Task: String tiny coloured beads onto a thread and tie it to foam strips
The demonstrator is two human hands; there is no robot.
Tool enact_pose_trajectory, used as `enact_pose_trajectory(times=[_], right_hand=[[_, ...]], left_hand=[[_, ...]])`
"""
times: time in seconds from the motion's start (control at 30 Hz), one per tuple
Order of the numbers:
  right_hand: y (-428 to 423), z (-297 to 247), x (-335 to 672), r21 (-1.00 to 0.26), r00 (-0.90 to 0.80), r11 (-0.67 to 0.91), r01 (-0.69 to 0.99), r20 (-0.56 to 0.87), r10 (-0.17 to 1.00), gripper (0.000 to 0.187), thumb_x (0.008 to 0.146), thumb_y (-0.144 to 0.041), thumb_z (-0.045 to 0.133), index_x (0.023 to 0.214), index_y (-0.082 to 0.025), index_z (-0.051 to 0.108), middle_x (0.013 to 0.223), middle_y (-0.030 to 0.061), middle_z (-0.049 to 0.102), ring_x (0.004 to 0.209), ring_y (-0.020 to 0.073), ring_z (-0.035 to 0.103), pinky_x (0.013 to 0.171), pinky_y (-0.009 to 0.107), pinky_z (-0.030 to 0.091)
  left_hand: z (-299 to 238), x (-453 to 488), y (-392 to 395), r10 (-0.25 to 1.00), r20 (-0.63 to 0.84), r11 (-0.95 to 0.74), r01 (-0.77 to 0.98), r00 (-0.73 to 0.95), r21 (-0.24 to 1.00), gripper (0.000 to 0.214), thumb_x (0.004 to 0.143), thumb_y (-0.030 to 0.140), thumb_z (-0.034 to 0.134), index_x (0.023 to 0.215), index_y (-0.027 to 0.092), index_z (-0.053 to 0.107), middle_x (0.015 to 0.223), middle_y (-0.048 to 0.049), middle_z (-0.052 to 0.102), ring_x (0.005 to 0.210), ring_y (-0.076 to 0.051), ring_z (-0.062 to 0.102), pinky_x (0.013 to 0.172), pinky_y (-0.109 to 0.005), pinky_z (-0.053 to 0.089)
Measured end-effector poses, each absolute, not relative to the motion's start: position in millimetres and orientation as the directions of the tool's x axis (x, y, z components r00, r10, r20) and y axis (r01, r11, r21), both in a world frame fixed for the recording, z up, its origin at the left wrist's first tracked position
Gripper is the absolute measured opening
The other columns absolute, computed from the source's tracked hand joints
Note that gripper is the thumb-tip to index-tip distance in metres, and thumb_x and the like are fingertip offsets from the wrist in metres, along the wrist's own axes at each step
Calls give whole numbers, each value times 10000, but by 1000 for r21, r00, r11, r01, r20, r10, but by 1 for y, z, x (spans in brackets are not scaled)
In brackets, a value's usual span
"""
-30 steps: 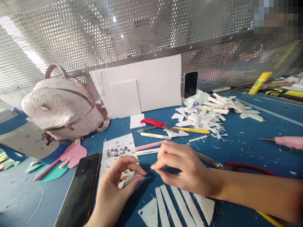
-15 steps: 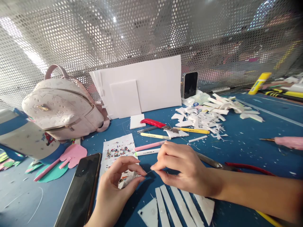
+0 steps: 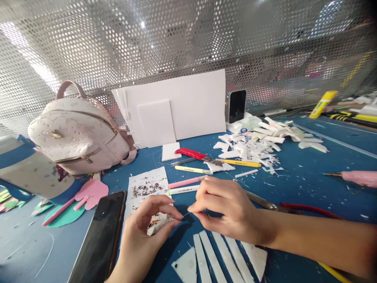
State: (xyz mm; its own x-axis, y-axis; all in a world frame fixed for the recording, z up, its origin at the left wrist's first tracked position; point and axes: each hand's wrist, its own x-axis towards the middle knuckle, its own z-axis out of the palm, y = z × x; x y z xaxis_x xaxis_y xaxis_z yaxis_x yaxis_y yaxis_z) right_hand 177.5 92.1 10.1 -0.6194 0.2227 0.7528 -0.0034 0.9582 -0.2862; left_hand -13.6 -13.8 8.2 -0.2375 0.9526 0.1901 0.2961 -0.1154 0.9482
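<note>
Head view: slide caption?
A thin, pale strand between left hand and right hand, near flat white strips on a blue tabletop.

Strips [image 3: 226, 257] before strand [image 3: 185, 214] — backpack [image 3: 79, 135] behind, left; scraps [image 3: 250, 147] right.

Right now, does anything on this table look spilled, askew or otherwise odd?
Yes, some litter: white scraps lie strewn in a messy heap near the standing white sheet's right end. Tiny coloured bits also lie loose on the white paper beyond the left hand, perhaps deliberately; I cannot tell.
</note>
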Motion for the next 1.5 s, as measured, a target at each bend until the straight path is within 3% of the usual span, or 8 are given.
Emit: enact_pose_trajectory(times=[0.6,0.87,1.03,1.2,1.4,1.5], right_hand=[[90,9,176,-225,-629,974,24,754,190,99,873,-97,564,838,-162,630,791,10,561,687,106,483,676,263,411],[90,4,172,-212,-691,976,49,698,186,124,830,-75,555,798,-167,632,772,2,560,676,110,481,605,244,381],[90,0,172,-270,-735,961,64,638,228,46,819,-150,607,837,-192,616,810,-10,579,694,118,507,586,248,370],[89,1,173,-327,-775,945,4,596,210,81,930,-277,593,942,-198,601,841,-5,601,725,122,522,630,258,385],[91,0,176,-395,-799,917,-46,566,203,81,966,-278,568,936,-215,610,875,-4,606,758,118,528,665,260,388],[91,2,177,-478,-795,877,-50,551,255,47,952,-247,575,938,-215,606,876,-6,605,750,112,523,664,256,388]], left_hand=[[8,-12,-14,951,239,-163,339,-196,927,186,791,126,649,952,217,629,790,-4,737,820,-169,683,826,-289,512],[8,-13,-13,976,153,-88,364,-153,927,142,790,156,661,912,222,629,788,1,751,816,-178,696,813,-310,499],[3,-17,-11,976,182,-115,429,-117,896,166,791,184,689,937,240,630,729,31,738,776,-175,693,791,-306,493],[-2,-18,-11,966,243,-173,486,-84,857,216,823,190,678,1013,251,595,697,57,685,733,-153,658,754,-279,480],[-1,-13,-16,931,364,-282,559,-38,780,207,839,161,673,993,261,577,692,74,665,710,-126,635,705,-231,480],[-1,-14,-18,895,446,-359,567,-16,741,195,851,111,653,960,258,585,735,60,663,713,-117,634,689,-217,491]])
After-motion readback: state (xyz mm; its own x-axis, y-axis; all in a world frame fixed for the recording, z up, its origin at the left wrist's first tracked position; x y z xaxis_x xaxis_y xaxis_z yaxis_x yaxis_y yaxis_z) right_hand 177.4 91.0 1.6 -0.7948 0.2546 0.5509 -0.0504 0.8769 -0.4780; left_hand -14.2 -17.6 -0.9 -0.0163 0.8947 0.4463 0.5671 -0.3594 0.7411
